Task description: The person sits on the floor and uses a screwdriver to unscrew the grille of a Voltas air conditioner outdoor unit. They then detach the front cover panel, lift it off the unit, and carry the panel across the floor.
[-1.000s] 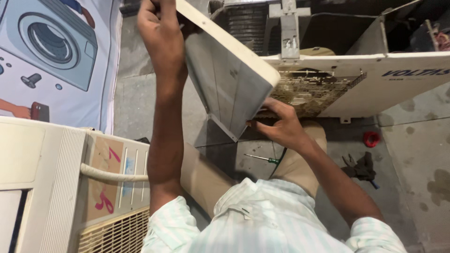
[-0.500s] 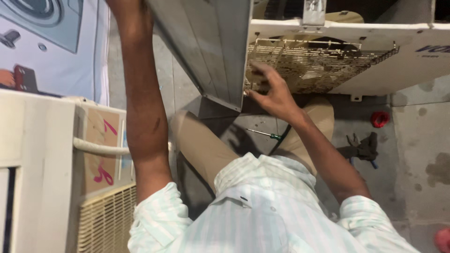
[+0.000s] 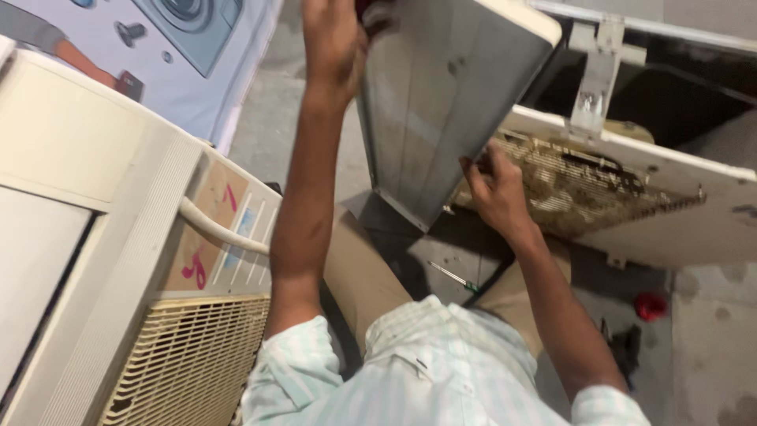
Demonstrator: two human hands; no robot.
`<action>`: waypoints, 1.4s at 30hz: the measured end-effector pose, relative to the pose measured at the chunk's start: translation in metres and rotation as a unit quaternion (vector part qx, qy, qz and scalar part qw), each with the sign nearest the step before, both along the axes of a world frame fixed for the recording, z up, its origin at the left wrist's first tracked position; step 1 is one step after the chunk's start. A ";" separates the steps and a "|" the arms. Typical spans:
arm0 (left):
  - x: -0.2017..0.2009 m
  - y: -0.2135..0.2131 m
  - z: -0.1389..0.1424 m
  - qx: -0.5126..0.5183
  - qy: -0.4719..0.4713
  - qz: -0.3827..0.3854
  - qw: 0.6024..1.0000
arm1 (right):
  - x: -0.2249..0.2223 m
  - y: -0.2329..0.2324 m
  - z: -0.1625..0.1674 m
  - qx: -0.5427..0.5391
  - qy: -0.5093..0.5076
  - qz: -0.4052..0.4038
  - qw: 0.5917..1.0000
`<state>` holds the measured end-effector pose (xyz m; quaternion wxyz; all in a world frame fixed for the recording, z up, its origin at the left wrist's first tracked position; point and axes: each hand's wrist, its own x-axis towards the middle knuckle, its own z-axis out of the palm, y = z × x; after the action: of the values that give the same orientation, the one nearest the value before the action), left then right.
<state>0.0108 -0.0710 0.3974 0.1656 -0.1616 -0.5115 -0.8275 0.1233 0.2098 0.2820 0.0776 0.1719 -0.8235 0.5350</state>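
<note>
Both hands grip the grey panel, left hand [image 3: 335, 43] on its upper edge, right hand [image 3: 493, 189] at its lower edge: panel [image 3: 441, 102] already swung clear above the dirty grille [image 3: 583, 189], not yet set down.

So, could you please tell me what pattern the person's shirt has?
The shirt has pale green and white stripes, per the head view.

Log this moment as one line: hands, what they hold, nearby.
left hand: grips top of grey panel | right hand: on panel's lower edge | panel: tilted, lifted off cooler body | floor: screwdriver
</note>
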 end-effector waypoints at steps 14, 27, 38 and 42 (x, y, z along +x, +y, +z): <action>0.127 0.061 -0.086 -0.245 -0.119 0.171 0.947 | -0.016 -0.023 -0.002 -0.044 0.028 0.012 0.999; 0.123 0.076 -0.045 -0.428 0.022 0.317 0.846 | 0.002 -0.032 -0.047 -0.062 -0.041 0.088 0.993; 0.107 0.038 -0.040 -0.430 -0.027 0.363 0.826 | 0.034 -0.034 -0.209 -0.197 -0.286 0.037 0.937; 0.109 0.043 -0.046 -0.493 -0.121 0.377 0.775 | 0.042 -0.040 -0.220 -0.129 -0.266 0.001 0.955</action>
<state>0.1200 -0.0281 0.3511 0.2989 0.0864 -0.8852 -0.3459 0.1656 0.1699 0.0615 -0.1231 0.0132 -0.7385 0.6628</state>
